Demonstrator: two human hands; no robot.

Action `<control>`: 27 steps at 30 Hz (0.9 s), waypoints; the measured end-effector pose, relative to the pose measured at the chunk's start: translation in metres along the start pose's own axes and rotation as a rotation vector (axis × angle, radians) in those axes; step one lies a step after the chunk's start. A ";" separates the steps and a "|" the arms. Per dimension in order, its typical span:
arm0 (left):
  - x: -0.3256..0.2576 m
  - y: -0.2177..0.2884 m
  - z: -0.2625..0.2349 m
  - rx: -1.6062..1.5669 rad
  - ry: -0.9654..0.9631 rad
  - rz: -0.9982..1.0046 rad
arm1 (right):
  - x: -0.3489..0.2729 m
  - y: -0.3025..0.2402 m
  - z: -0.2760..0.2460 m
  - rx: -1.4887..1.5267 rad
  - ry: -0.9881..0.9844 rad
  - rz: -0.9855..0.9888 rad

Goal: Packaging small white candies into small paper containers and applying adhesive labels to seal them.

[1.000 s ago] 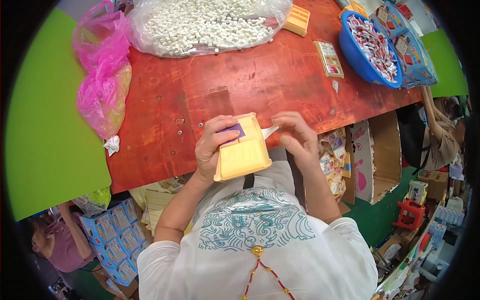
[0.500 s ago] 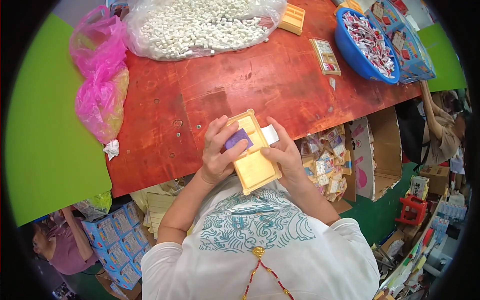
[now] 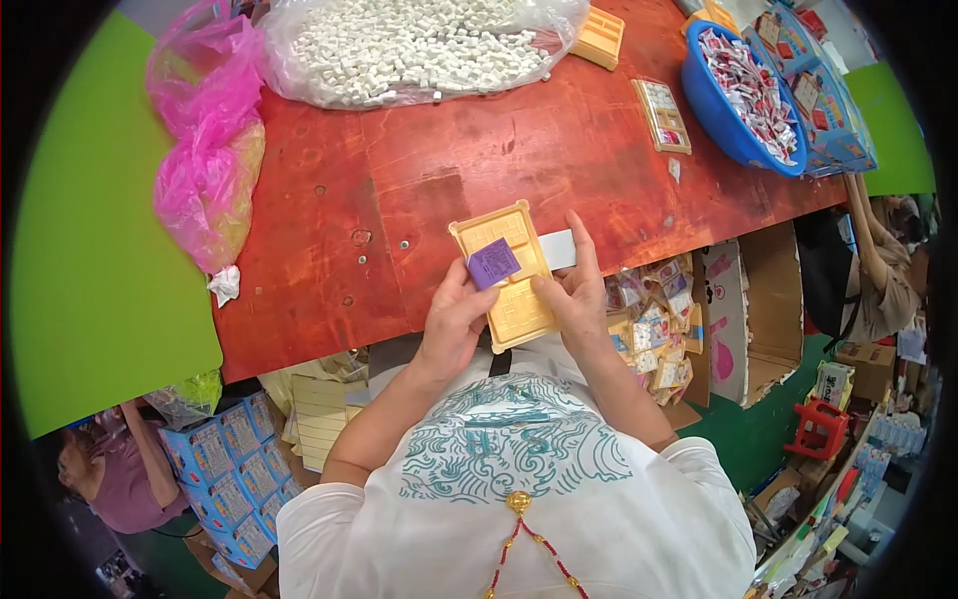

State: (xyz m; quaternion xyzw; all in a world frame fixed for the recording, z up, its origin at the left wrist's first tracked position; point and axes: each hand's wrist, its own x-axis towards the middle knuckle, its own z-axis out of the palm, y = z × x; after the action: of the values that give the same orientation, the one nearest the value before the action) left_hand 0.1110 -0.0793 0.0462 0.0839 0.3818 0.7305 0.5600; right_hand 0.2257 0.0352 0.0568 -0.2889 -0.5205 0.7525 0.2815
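A pale yellow plastic tray (image 3: 522,317) with moulded compartments is tilted in front of my chest, over the table's near edge. My right hand (image 3: 577,304) grips its right side, thumb on the rim. Between that hand's fingers and the tray a white card (image 3: 559,250) sticks out. Over the tray's left half lies a small purple card (image 3: 494,263) with fine print. My left hand (image 3: 454,324) is closed at the tray's left side, pinching the purple card's lower edge with the thumb. The left fingers are partly hidden behind the card and tray.
On the red table (image 3: 399,180) lie a clear bag of small white blocks (image 3: 409,55), a pink plastic bag (image 3: 205,195), a filled tray (image 3: 662,115) and a blue basin of packets (image 3: 714,120). A cardboard box (image 3: 770,309) and packed trays (image 3: 654,329) sit below right.
Both hands have lifted the tray away from my body and turned it. My left hand has drawn back from over the tray to its left side, so more of the purple card shows.
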 end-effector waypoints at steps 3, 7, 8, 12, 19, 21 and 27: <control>0.006 0.000 -0.003 -0.017 -0.004 0.028 | 0.005 0.005 -0.005 -0.012 -0.018 -0.029; 0.010 0.004 -0.013 -0.184 -0.029 -0.029 | 0.012 -0.005 -0.016 -0.066 -0.113 0.064; 0.011 0.002 -0.017 -0.167 -0.043 -0.008 | 0.014 -0.006 -0.019 -0.078 -0.142 0.099; 0.015 -0.002 -0.023 -0.104 -0.023 -0.020 | 0.022 -0.003 -0.025 -0.110 -0.205 0.153; 0.017 -0.016 -0.022 -0.176 0.111 0.146 | 0.019 0.001 -0.011 -1.010 0.120 -0.474; 0.017 -0.018 -0.022 -0.183 0.133 0.169 | 0.015 -0.006 -0.007 -1.204 0.190 -0.742; 0.019 -0.030 -0.021 -0.248 0.107 0.202 | 0.019 0.000 0.018 -1.248 0.030 -0.693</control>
State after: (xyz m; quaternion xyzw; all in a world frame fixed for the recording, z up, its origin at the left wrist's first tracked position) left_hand 0.1148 -0.0696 0.0063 0.0131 0.3076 0.8281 0.4684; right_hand 0.2003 0.0378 0.0592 -0.2243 -0.9122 0.1774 0.2935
